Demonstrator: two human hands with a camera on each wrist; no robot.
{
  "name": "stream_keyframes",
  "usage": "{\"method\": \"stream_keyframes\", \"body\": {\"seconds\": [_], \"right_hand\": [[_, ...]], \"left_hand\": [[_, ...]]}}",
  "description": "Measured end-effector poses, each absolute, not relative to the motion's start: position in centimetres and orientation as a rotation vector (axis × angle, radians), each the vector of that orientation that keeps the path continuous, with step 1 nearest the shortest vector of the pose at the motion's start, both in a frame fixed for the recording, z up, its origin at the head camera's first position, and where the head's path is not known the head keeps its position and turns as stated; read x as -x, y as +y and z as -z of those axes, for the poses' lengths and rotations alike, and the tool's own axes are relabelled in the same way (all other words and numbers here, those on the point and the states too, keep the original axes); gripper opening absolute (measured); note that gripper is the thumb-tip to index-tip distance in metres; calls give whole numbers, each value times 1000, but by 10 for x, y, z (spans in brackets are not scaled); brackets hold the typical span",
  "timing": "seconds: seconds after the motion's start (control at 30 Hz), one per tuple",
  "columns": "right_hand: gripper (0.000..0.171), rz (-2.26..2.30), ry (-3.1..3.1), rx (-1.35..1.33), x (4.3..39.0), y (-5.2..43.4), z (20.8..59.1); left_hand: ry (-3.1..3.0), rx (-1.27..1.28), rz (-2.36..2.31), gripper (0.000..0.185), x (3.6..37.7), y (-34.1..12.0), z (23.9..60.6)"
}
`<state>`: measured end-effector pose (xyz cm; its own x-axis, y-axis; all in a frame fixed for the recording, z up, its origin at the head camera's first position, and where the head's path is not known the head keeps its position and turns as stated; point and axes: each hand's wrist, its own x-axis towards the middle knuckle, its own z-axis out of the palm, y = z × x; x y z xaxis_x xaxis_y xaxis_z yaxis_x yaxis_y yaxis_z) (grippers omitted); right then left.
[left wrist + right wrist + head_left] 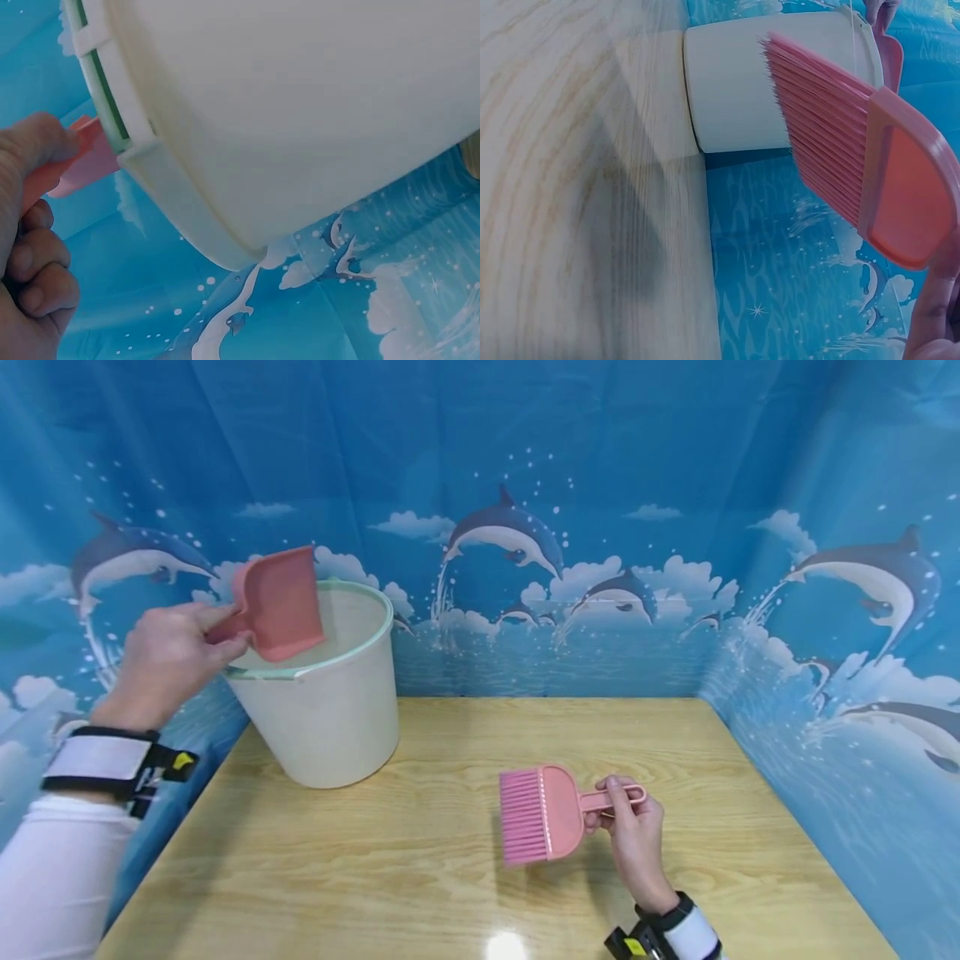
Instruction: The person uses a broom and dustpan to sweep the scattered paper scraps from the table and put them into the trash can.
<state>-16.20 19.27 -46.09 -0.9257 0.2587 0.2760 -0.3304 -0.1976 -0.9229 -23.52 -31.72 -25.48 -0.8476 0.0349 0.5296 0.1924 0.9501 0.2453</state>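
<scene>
While my left hand (167,662) curls its fingers round the handle of the pink dustpan (279,602), the pan hangs tilted over the near rim of the white bucket (330,718), mouth pointing down into it. To empty it cleanly, I judge I should keep the pan's lip inside the rim and tip steadily. Right of the bucket, just above the wooden table (465,860), my right hand (633,831) wraps thumb and fingers round the handle of the pink brush (540,814), bristles pointing toward the bucket.
</scene>
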Motion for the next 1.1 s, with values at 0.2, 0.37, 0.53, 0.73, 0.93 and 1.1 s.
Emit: {"method": "stream_keyframes", "body": {"seconds": [0.2,0.37,0.53,0.73,0.93,1.1], "right_hand": [[28,-2169,-1683,-98,161,193,461],[27,-2176,-1679,-99,162,193,459],[31,-2165,-1713,-43,161,193,461],[30,-2168,-1694,-42,160,193,460],[28,-2213,-1626,-78,161,194,459],[30,-2225,-1604,-59,161,195,460]], "left_hand": [[-2449,177,535,44,235,-316,257],[-2390,136,675,49,235,-309,265],[-2366,114,762,51,232,-299,273],[-2286,199,780,45,224,-279,277],[-2219,339,843,37,211,-258,281],[-2172,463,928,34,207,-241,292]]}}
